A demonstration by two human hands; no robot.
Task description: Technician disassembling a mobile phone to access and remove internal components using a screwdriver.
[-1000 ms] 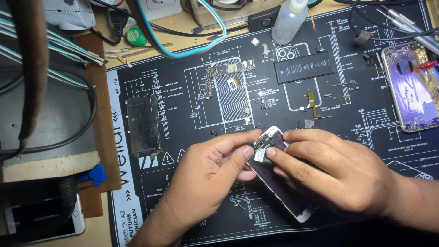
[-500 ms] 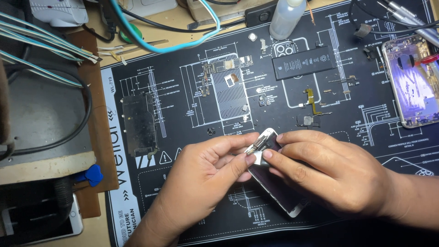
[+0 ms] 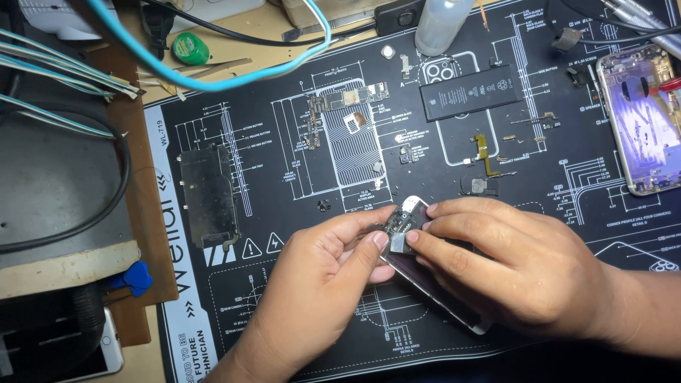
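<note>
My left hand (image 3: 319, 276) and my right hand (image 3: 511, 266) meet over a phone screen panel (image 3: 425, 273) that lies tilted on the black repair mat (image 3: 284, 142). Both hands pinch small parts at the panel's top end (image 3: 404, 220), thumb and forefinger tips almost touching. My right hand covers most of the panel. What exactly sits between the fingertips is too small to tell.
On the mat lie a black battery (image 3: 468, 92), a metal shield plate (image 3: 207, 188), a logic board (image 3: 347, 99), a flex cable (image 3: 486, 152) and several tiny parts. A purple phone housing (image 3: 642, 120) rests at right. A clear bottle (image 3: 441, 25), cables and a green cap (image 3: 190, 48) sit behind.
The view has shifted slightly; my hands stay on the panel's top end with only small finger movements.
</note>
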